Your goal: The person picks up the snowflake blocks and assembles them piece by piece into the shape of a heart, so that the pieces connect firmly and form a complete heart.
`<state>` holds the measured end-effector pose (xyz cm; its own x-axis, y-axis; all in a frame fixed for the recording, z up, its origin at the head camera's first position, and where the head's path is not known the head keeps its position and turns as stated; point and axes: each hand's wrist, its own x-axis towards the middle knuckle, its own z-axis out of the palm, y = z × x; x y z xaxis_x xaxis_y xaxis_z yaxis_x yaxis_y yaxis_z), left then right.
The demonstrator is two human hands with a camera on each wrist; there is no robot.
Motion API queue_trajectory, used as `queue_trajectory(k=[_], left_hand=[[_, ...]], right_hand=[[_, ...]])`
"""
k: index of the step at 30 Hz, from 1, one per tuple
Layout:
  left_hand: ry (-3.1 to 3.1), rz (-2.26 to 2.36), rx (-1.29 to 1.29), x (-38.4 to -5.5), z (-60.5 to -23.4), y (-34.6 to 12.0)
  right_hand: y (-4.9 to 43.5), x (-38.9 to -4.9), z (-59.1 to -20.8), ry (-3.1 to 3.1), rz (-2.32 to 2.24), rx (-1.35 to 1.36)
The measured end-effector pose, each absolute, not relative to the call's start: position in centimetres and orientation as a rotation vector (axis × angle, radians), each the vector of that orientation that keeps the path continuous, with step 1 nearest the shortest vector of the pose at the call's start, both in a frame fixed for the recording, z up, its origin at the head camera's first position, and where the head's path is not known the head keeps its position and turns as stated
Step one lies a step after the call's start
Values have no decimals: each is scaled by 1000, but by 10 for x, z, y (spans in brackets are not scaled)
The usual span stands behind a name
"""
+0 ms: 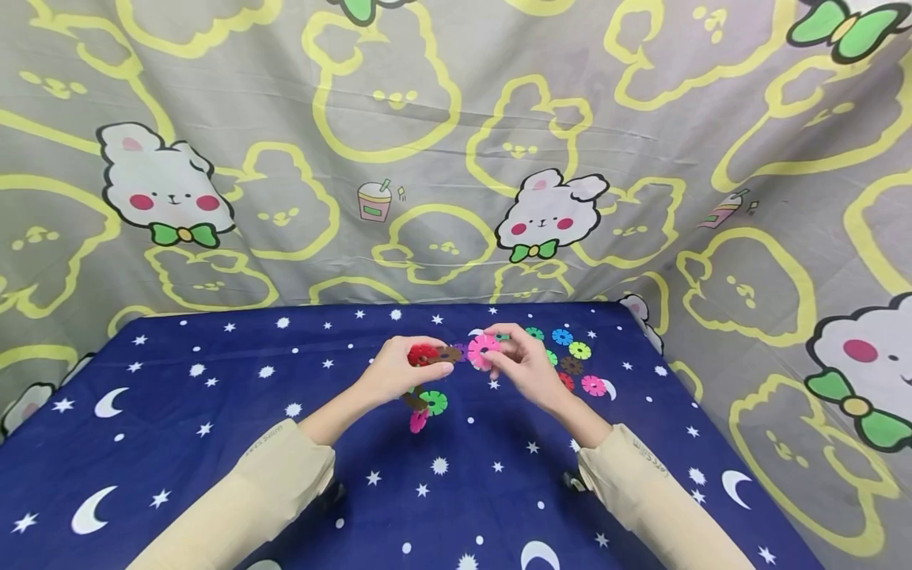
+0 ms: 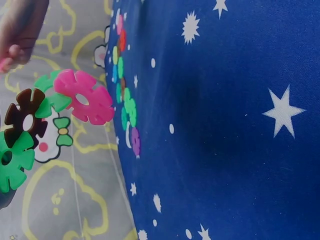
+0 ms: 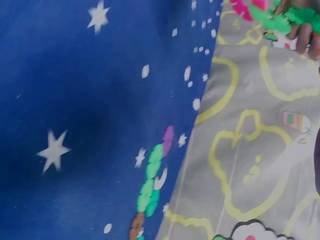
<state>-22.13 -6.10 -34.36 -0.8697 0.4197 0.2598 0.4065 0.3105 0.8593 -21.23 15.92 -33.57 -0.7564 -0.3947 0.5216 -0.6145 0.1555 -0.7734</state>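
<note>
Gripping a chain of flower-shaped discs (image 2: 84, 97), the left hand (image 1: 388, 372) has its thumb and fingers closed around it above the star-printed tabletop (image 1: 242, 380). At those fingers show a red disc (image 1: 420, 353) and, just to its right, a brown disc (image 1: 450, 355); below hang a dark pink disc (image 1: 419, 421) and a green disc (image 1: 433, 403). Farther right, a purple disc (image 1: 461, 352) lies on the tabletop behind. Next comes a pink disc (image 1: 483, 351), raised and pinched by the right hand (image 1: 526, 368), near the brown one but apart from it. Beyond that hand, at the right, lie loose discs: a blue disc (image 1: 562, 336), a brown one, a yellow-green disc (image 1: 580, 350) and a second pink one.
</note>
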Motion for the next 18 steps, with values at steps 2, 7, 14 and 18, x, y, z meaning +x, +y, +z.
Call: queue_trajectory(k=[2, 7, 14, 18], left_hand=[[2533, 1644, 779, -221, -343, -60], [2504, 1629, 746, -220, -344, -59], [2521, 1609, 766, -219, -344, -58], [2527, 1588, 799, -217, -340, -57]], right_hand=[[157, -208, -333, -2209, 1607, 1010], [152, -200, -328, -2213, 1479, 1018], [151, -199, -331, -2141, 1354, 1070], [152, -207, -341, -2116, 1317, 1117]])
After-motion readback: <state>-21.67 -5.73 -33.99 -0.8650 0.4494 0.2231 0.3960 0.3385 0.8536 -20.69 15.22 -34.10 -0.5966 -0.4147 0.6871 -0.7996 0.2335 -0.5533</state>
